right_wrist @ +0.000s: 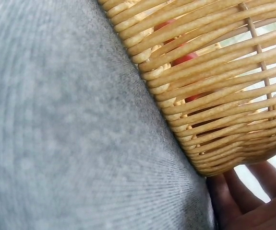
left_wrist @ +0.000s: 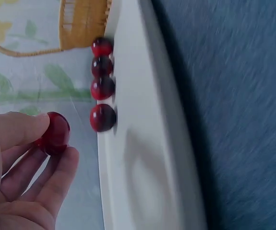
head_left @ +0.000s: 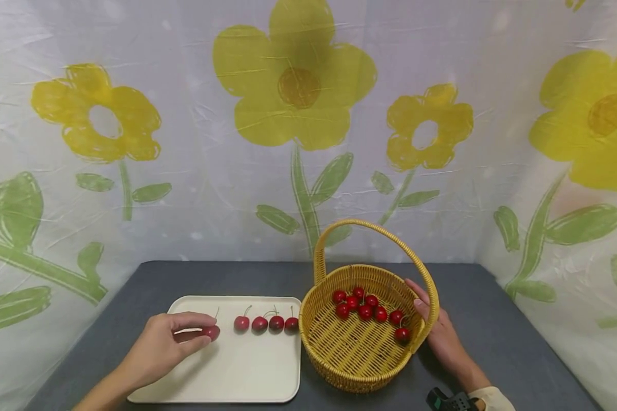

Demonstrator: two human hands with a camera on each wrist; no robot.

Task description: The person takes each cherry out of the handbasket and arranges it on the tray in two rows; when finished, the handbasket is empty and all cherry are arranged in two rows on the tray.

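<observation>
Left hand (head_left: pixel 156 345): thumb and fingers drawn together, pinching one held cherry (head_left: pixel 212 333) by its sides, which leaves the stem free.
Held cherry: raised over the left part of the cream tray (head_left: pixel 236 377), clear of its surface.
Row of cherries (head_left: pixel 260 325): four on the tray, right of the held cherry; the gap leaves room around the fingers.
Right hand (head_left: pixel 442 337): fingers extended against the right side of the wicker basket (head_left: pixel 329 368), not wrapped round it, probably to steady it.
Basket: beside the tray's right edge, handle up, mouth open; whether they touch cannot be told.
Basket cherries (head_left: pixel 365 312): bunched toward the far side.
Bench (head_left: pixel 504 354): dark, under tray and basket.
</observation>
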